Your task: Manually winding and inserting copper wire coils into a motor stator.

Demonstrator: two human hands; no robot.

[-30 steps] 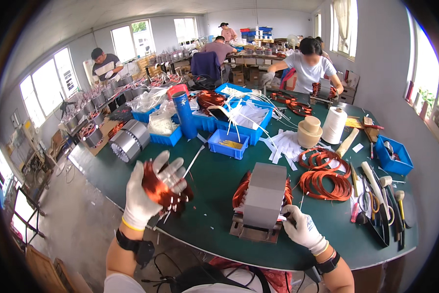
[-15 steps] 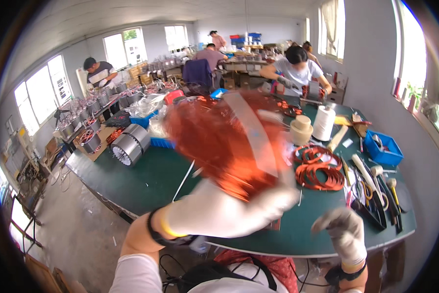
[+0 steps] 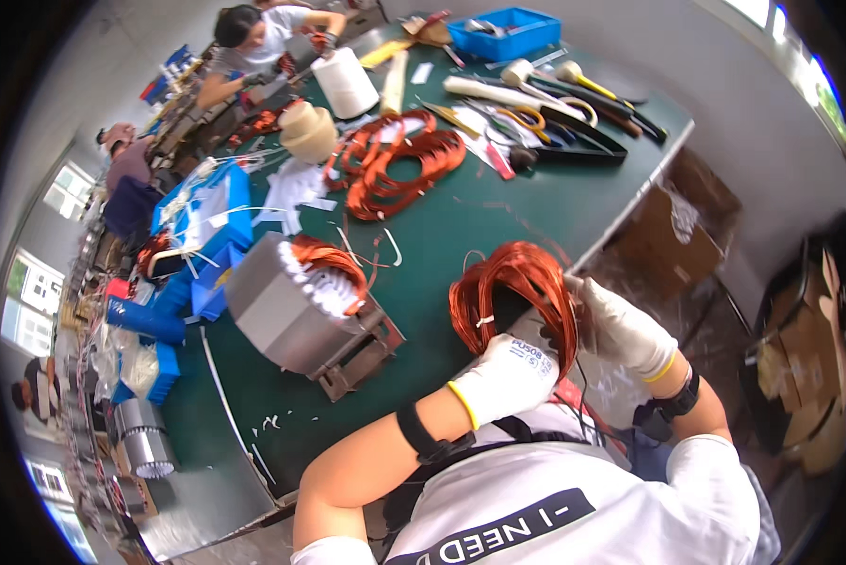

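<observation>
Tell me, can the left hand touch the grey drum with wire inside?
Probably yes, if it lets go: the left hand is holding a wire bundle, but the grey drum sits nearby on the table, with a bare stretch between them.

Winding workshop, wire coils, metal cores, mallets
</observation>
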